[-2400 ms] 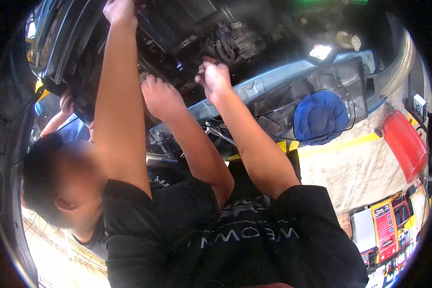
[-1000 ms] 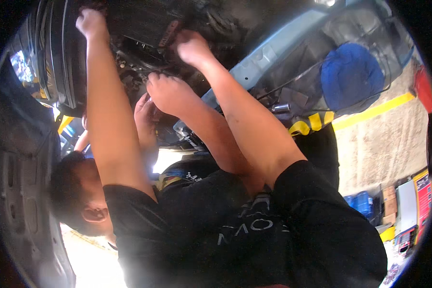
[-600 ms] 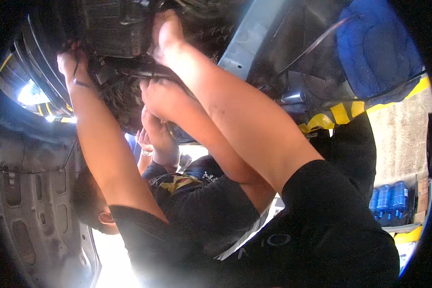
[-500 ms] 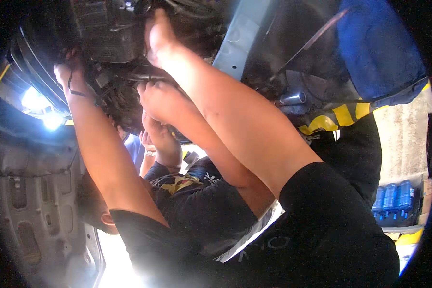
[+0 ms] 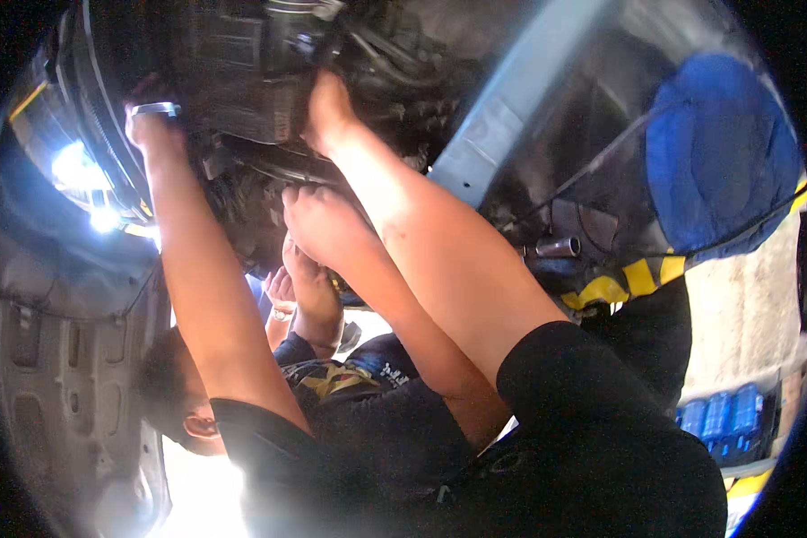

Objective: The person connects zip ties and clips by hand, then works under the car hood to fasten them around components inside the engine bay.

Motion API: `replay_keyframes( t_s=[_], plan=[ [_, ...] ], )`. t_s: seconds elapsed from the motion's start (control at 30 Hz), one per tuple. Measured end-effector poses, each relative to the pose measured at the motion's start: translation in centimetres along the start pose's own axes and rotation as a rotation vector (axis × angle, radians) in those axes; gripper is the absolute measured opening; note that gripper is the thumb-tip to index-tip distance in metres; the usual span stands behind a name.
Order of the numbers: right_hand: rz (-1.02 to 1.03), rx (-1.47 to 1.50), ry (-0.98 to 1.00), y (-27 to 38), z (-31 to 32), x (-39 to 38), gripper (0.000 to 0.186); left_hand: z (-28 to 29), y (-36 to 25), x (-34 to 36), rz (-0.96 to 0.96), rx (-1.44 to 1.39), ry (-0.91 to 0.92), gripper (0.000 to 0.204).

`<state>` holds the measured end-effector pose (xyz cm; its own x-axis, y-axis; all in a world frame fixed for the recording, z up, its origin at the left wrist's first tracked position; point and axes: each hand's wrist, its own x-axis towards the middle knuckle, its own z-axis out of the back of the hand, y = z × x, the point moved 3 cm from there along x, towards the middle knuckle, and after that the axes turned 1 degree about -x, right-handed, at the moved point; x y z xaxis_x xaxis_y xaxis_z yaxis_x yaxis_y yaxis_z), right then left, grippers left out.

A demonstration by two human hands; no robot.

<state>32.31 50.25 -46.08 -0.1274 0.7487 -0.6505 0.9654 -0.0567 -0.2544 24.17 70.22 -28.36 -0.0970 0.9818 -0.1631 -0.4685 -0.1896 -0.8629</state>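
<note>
My left hand (image 5: 143, 130) is raised into shadow beside the dark engine parts. A bright silver bar-like piece (image 5: 155, 108) shows across it; blur hides its kind and whether my fingers grip it. Further right, my right hand (image 5: 330, 112) reaches up against the dark machinery (image 5: 242, 81), its fingers turned away from view. Between my forearms, a co-worker's hands (image 5: 318, 220) are raised close together below the same parts, the nearer one curled. What they hold cannot be made out. Behind them shows another person's hand (image 5: 280, 287).
A pale blue metal bar (image 5: 502, 108) slants past my right forearm. Right of it lie a shiny metal cylinder (image 5: 558, 247) and a blue cloth (image 5: 722, 152). A bright lamp (image 5: 81, 166) shines at left. Blue bottles (image 5: 722, 417) stand in a bin at lower right.
The view has shifted, so the machinery and blue cloth sit lower in it. A silver piece now shows at my left hand, where a dark cord hung across the wrist. My right hand stays raised.
</note>
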Motion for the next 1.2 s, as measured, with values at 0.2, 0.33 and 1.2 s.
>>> replay_keyframes(
  t_s=[0.2, 0.33, 1.2],
  plan=[
    [-0.083, 0.016, -0.019, 1.7, 0.0, -1.1, 0.055, -3.6, -0.2, -2.8, -0.147, -0.211, -0.188, 0.044],
    [-0.173, 0.113, 0.026, 2.7, -0.7, -2.4, 0.06, -3.1, 0.5, -3.4, -0.213, -0.202, -0.3, 0.04],
    [-0.125, -0.126, 0.083, 3.6, -1.2, -3.8, 0.071, -5.1, -1.0, -6.3, -0.332, -0.133, -0.374, 0.034]
  ],
)
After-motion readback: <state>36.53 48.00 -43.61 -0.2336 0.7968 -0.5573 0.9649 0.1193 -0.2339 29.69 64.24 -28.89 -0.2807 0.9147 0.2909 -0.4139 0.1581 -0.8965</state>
